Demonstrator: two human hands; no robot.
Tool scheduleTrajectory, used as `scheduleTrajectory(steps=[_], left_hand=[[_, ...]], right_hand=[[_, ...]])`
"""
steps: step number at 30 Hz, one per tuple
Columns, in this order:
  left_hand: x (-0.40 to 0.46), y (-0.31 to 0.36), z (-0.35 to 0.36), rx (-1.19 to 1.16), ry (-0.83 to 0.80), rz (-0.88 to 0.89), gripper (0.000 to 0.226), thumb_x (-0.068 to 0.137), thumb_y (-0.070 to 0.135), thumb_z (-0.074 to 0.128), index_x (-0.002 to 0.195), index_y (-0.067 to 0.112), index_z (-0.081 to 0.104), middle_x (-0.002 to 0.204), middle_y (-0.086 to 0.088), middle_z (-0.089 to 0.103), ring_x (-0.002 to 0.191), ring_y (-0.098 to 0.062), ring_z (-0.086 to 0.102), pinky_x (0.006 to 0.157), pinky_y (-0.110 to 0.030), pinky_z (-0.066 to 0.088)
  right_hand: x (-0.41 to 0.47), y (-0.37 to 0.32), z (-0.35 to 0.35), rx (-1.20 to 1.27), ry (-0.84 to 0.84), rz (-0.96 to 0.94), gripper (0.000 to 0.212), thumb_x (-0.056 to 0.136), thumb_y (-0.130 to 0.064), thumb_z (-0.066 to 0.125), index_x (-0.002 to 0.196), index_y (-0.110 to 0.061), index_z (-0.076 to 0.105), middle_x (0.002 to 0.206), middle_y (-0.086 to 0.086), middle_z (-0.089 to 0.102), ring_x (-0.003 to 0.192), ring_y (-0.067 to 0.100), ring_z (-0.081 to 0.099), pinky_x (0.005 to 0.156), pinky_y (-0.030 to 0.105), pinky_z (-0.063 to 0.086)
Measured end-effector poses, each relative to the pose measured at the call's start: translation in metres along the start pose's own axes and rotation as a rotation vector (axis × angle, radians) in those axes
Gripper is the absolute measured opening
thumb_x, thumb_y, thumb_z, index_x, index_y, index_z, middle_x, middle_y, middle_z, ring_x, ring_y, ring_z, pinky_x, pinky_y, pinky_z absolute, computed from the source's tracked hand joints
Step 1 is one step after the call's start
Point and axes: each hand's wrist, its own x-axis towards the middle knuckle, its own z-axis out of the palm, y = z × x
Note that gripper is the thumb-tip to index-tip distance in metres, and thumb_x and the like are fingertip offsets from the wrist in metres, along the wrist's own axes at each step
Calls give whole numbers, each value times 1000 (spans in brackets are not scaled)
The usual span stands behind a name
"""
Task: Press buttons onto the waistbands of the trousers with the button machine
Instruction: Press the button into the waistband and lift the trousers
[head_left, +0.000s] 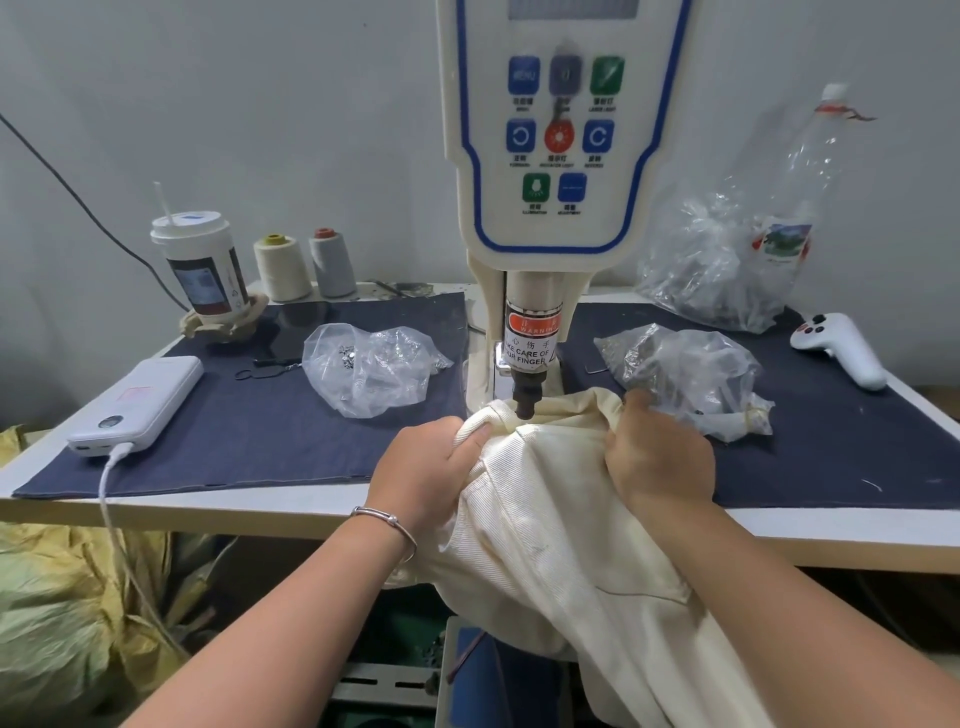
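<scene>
**Waistband held under the press head**

While the cream trousers (550, 525) hung off the table (291, 512) edge, their waistband (506, 418) lay beneath the button machine (530, 358) punch. The left hand (426, 470) pinched the band's fold; the right hand (657, 457) clamped bunched fabric beside a plastic bag (685, 371).

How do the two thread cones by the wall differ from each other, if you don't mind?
The left thread cone is cream with a yellow top; the right thread cone is grey with a red top. The left one looks slightly wider. Both stand upright, side by side, behind the dark cloth mat.
</scene>
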Motion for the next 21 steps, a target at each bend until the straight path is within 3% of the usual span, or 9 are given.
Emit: scheduleTrajectory(steps=[8, 21], left_hand=[[-1, 2, -1, 40, -17, 1, 47, 100, 45, 43, 65, 12, 45, 63, -4, 55, 65, -25, 52, 61, -39, 36], [3, 1, -4, 38, -57, -11, 43, 99, 35, 45, 61, 16, 39, 59, 1, 49, 57, -16, 42, 53, -30, 28]], right_hand=[[0, -1, -1, -10, -23, -7, 16, 96, -17, 33, 106, -10, 44, 96, 10, 68, 90, 35, 63, 61, 35, 34], [0, 0, 0, 5, -27, -1, 14, 93, -15, 36, 104, -12, 44, 96, 8, 67, 88, 33, 64, 61, 34, 32]])
